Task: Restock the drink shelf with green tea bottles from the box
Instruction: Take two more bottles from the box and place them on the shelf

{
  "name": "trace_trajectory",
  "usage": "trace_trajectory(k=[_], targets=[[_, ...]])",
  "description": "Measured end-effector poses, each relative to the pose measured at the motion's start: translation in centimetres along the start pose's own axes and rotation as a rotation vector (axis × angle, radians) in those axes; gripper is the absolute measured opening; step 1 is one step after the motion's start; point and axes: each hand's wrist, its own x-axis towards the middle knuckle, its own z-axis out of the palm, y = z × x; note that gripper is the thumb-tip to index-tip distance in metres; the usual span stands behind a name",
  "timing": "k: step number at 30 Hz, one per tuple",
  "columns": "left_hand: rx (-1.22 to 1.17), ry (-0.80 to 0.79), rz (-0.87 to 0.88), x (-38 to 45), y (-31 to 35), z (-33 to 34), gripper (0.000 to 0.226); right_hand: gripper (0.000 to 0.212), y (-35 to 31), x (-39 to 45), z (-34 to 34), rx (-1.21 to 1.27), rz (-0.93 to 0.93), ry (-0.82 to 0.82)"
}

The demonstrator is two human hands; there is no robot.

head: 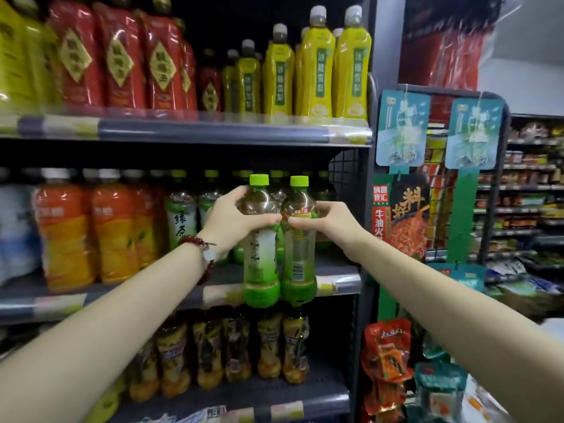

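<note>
Two green tea bottles with light green caps hang side by side in front of the middle shelf (335, 283). My left hand (236, 219) grips the shoulder of the left bottle (261, 270). My right hand (325, 219) grips the shoulder of the right bottle (298, 270). Both bottles are upright, their bases level with the shelf's front edge. More green tea bottles (180, 215) stand on that shelf just behind and to the left. The box is out of view.
Orange drink bottles (114, 230) fill the middle shelf's left part. Yellow bottles (314, 71) and red bottles (119, 59) stand on the shelf above, dark tea bottles (238, 349) below. A wire rack with hanging snack packs (409, 206) stands close on the right.
</note>
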Motion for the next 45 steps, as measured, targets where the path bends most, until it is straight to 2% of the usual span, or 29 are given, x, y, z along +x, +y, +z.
trace_trajectory(k=[3,9,14,18,26,30,32,35,40,45], targets=[[0.021,0.025,0.043,0.8,0.4,0.0,0.107,0.03,-0.7,0.6,-0.4,-0.037,-0.028,0.035],[0.019,0.007,0.123,3.1,1.2,2.4,0.1,0.043,-1.3,1.0,-3.1,-0.117,-0.071,0.113],[0.0,0.029,0.233,4.3,0.7,5.4,0.074,0.04,-0.6,0.8,-4.9,-0.215,-0.152,0.22],[-0.081,0.071,0.25,4.6,-0.5,7.7,0.07,0.042,1.0,0.6,-4.9,-0.262,-0.218,0.345],[-0.085,0.094,0.215,6.7,-3.2,9.3,0.072,0.057,4.6,2.3,-3.7,-0.188,-0.099,0.455],[-0.147,0.134,0.139,7.4,-3.5,10.2,0.074,0.074,4.9,3.9,-3.7,-0.148,0.017,0.506],[-0.163,0.138,0.075,7.2,-4.1,11.0,0.081,0.073,5.2,4.1,-3.4,-0.146,0.041,0.526],[-0.131,0.051,0.005,6.4,-5.8,12.0,0.087,0.076,5.6,4.2,-2.8,-0.156,0.057,0.539],[-0.013,-0.048,-0.126,6.0,-7.7,12.9,0.067,0.078,6.5,3.9,-2.5,-0.229,0.126,0.5],[0.12,-0.034,-0.149,6.4,-8.0,13.3,0.071,0.076,7.4,3.3,-2.0,-0.266,0.145,0.532]])
